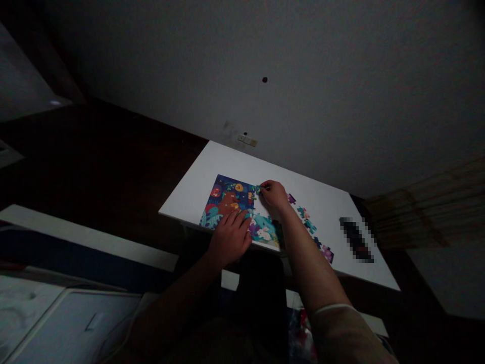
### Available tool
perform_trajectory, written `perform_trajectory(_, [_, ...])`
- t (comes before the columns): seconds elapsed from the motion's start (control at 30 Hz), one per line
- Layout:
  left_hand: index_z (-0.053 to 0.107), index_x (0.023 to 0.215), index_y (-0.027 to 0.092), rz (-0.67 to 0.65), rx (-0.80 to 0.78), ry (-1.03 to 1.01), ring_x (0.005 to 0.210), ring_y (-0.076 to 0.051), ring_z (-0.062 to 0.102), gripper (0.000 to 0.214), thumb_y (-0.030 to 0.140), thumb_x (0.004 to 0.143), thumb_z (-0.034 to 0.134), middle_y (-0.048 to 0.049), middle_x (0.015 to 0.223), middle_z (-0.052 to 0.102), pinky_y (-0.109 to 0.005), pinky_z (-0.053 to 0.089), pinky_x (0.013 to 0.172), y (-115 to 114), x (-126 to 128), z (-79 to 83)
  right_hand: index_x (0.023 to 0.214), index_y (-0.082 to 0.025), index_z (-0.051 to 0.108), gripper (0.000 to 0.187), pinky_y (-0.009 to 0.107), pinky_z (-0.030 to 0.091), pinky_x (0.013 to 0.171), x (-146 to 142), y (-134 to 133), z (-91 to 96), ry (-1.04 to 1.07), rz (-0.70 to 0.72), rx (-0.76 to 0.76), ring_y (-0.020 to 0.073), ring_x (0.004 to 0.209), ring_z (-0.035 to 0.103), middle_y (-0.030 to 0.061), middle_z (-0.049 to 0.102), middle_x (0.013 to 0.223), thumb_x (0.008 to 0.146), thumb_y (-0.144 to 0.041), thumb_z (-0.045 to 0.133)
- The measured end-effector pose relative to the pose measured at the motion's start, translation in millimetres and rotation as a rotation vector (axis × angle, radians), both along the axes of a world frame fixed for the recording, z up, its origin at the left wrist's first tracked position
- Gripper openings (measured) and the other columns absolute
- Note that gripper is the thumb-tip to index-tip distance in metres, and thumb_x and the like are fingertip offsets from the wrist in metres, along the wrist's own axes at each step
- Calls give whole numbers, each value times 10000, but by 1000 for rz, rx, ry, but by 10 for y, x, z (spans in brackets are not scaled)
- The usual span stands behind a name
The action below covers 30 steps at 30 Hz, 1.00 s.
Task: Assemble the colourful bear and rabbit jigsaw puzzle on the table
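A colourful jigsaw puzzle (227, 199) lies partly assembled on a small white table (197, 177). My left hand (230, 236) rests flat on the puzzle's near edge, fingers stretched out and together. My right hand (273, 196) is at the puzzle's far right corner, fingers pinched on a small puzzle piece (258, 189) that touches the puzzle's edge. Several loose pieces (307, 220) lie on the table to the right of my right forearm.
A dark, blurred-out object (356, 239) lies on the table's right part. A grey wall with a socket plate (247, 140) rises behind the table. Dark floor lies to the left. White furniture (56, 313) stands at the lower left.
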<state>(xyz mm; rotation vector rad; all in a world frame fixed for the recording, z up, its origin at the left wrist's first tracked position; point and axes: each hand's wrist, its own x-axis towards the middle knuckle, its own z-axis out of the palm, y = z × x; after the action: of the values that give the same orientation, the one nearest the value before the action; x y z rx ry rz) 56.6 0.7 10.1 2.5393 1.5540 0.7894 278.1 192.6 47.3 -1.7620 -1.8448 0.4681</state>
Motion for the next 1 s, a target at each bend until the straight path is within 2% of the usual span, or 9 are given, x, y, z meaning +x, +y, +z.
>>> perform_trajectory(0.17, [820, 1590, 196, -4, 10, 7, 1646, -392, 688, 470, 300, 1161, 659, -172, 1755, 755, -599, 604, 1341, 6, 1, -10, 978, -272, 893, 159, 494, 648, 1006, -18, 46, -3, -46, 32, -46, 364, 1019, 849, 154, 915, 1015, 952, -192, 758])
perform_trajectory(0.33, [827, 1579, 275, 1, 21, 4, 1641, -394, 695, 459, 289, 1146, 676, -142, 1757, 756, -624, 624, 1312, 8, -1, -14, 946, -295, 890, 130, 448, 640, 955, -26, 44, -49, -55, 64, -37, 330, 966, 825, 110, 908, 956, 941, -194, 808])
perform_trajectory(0.43, [824, 1588, 269, -2, 2, 4, 1651, -398, 692, 468, 288, 1143, 680, -147, 1757, 755, -620, 620, 1328, 7, 3, -9, 964, -291, 917, 172, 442, 638, 972, -21, 6, -64, -59, 98, -4, 326, 988, 825, 113, 919, 992, 973, -198, 772])
perform_trajectory(0.63, [833, 1585, 267, 13, -1, 10, 1638, -416, 706, 477, 266, 1128, 698, -163, 1756, 755, -635, 624, 1323, 17, 10, -8, 1087, -267, 968, 262, 480, 607, 1166, -46, -132, -78, -135, 167, 77, 355, 1198, 825, 140, 926, 1219, 1052, -198, 718])
perform_trajectory(0.77, [849, 1554, 264, 8, 29, 13, 1626, -428, 722, 452, 282, 1133, 684, -160, 1735, 773, -638, 633, 1298, 40, 6, -17, 1292, -238, 949, 343, 523, 575, 1303, -34, -262, -71, -101, 189, 94, 367, 1352, 800, 165, 901, 1381, 1086, -202, 676])
perform_trajectory(0.87, [844, 1555, 229, 5, 27, 20, 1628, -436, 718, 456, 289, 1146, 654, -178, 1738, 768, -642, 622, 1303, 61, -1, -33, 1430, -211, 891, 410, 524, 545, 1371, 173, -432, 14, -8, 146, 170, 365, 1497, 750, 188, 831, 1563, 1106, -232, 641])
perform_trajectory(0.93, [835, 1561, 204, 6, 26, 33, 1621, -438, 723, 459, 296, 1157, 635, -185, 1739, 766, -636, 615, 1303, 77, -5, -51, 1432, -225, 875, 402, 529, 564, 1344, 460, -626, 107, 58, 87, 217, 364, 1482, 757, 180, 833, 1546, 1121, -283, 627])
perform_trajectory(1.0, [831, 1554, 208, 10, 26, 40, 1613, -433, 729, 452, 301, 1159, 631, -182, 1736, 770, -625, 612, 1296, 90, -10, -73, 1383, -239, 877, 388, 536, 612, 1253, 844, -898, 194, 103, -8, 223, 367, 1364, 798, 168, 873, 1434, 1137, -356, 601])
